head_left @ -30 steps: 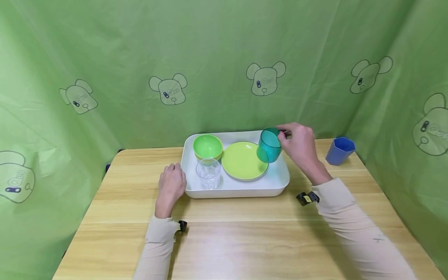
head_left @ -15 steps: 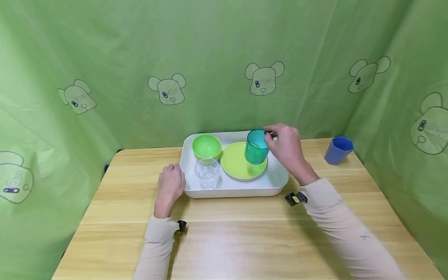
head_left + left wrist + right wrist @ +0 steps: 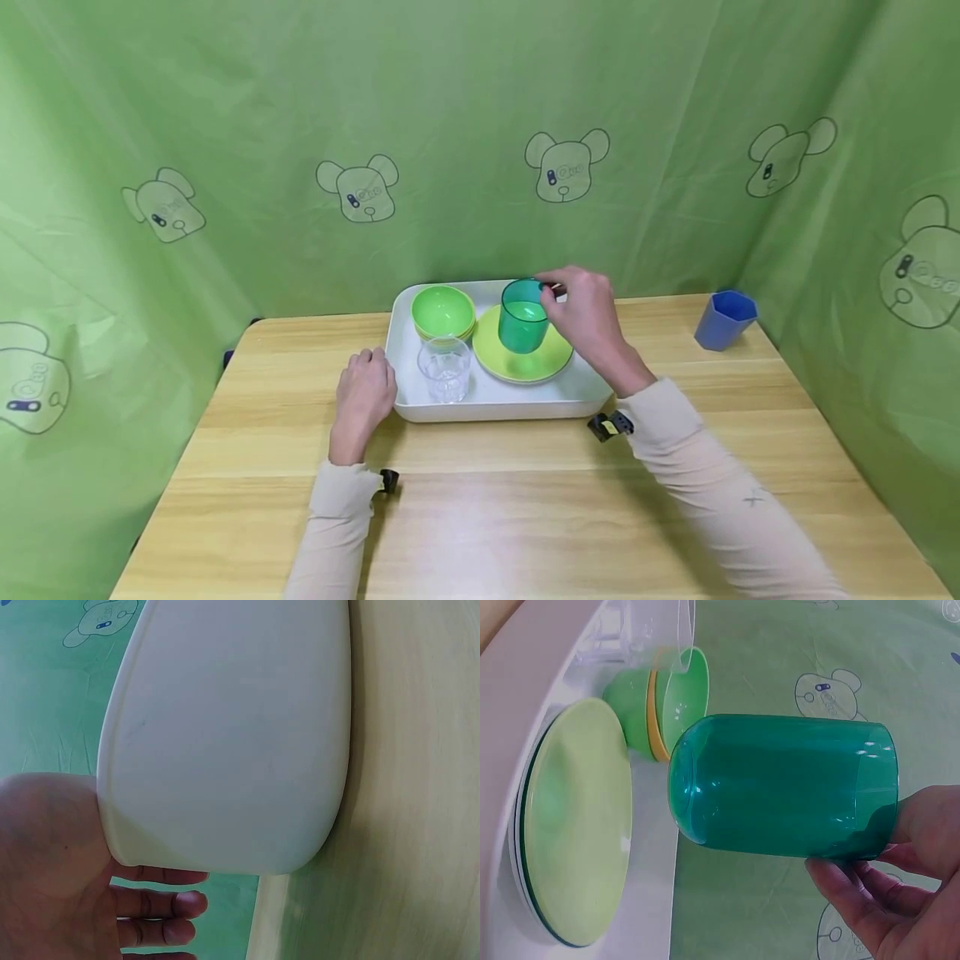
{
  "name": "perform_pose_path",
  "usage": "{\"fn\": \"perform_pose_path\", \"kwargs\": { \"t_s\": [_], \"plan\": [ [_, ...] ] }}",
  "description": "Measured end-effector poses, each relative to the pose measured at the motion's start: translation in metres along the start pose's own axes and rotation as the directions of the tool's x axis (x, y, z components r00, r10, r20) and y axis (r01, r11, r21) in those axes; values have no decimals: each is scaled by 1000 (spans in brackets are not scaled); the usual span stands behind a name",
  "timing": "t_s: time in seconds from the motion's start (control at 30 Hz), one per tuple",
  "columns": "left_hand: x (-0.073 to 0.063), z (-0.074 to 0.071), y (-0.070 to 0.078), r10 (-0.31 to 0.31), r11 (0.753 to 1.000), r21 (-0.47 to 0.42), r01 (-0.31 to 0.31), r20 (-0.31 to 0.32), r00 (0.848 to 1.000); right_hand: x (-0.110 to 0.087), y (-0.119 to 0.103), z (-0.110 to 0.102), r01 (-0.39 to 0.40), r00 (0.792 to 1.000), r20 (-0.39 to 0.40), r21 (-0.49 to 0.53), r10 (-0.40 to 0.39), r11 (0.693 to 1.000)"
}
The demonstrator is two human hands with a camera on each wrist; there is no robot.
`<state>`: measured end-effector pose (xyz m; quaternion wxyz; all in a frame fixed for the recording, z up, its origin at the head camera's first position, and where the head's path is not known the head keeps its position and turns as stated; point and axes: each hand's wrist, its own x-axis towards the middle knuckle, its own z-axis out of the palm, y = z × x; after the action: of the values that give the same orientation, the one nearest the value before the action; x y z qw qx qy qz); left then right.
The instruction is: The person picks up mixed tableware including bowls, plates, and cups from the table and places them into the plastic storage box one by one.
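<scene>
In the head view, a translucent teal cup (image 3: 524, 321) hangs upright above the yellow-green plate (image 3: 491, 354). My right hand (image 3: 588, 312) pinches the cup by its rim, thumb and fingers close together. The right wrist view shows the cup (image 3: 784, 787) with its base apart from the stacked plates (image 3: 585, 825). My left hand (image 3: 365, 387) holds the left end of the white tray (image 3: 510, 412). From the left wrist, the palm lies against the rim of the tray (image 3: 232, 735) with fingers along the outside; the thumb is hidden.
Inside the tray, stacked green and yellow bowls (image 3: 442, 312) stand back left, with a clear cup (image 3: 447, 375) in front. A blue hexagonal cup (image 3: 723, 323) stands on the wooden table (image 3: 480, 517) at right. A green printed curtain (image 3: 465, 108) surrounds the table.
My right hand has carried the teal cup left, from the plate's right edge to over its middle. The left hand keeps its place at the tray.
</scene>
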<state>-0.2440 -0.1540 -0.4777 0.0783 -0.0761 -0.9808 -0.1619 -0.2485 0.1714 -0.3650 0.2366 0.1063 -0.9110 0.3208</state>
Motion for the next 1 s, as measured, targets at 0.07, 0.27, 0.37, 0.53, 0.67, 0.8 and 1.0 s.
{"fn": "perform_pose_path", "kwargs": {
  "t_s": [0.07,0.27,0.37,0.53,0.67,0.8,1.0],
  "plan": [
    [0,-1,0,0,1000,-1,0,1,1000,0,-3,2,5,1000,-2,7,-5,1000],
    [1,-2,-1,6,1000,-14,-6,-1,1000,1,-10,8,6,1000,9,33,-6,999],
    [1,-2,-1,9,1000,-28,-9,2,1000,0,-14,11,10,1000,13,41,-10,999],
    [0,-1,-2,13,999,-34,-13,7,1000,1,-18,15,24,1000,8,43,-24,999],
    [0,-1,-1,12,1000,-29,-12,11,1000,2,-22,17,27,1000,7,52,-28,998],
    [0,-1,-1,3,999,-32,-2,15,1000,2,-27,20,29,1000,3,67,-30,997],
    [0,-4,-1,-24,999,-39,25,10,1000,3,-34,26,32,999,3,90,-32,995]
  ]
}}
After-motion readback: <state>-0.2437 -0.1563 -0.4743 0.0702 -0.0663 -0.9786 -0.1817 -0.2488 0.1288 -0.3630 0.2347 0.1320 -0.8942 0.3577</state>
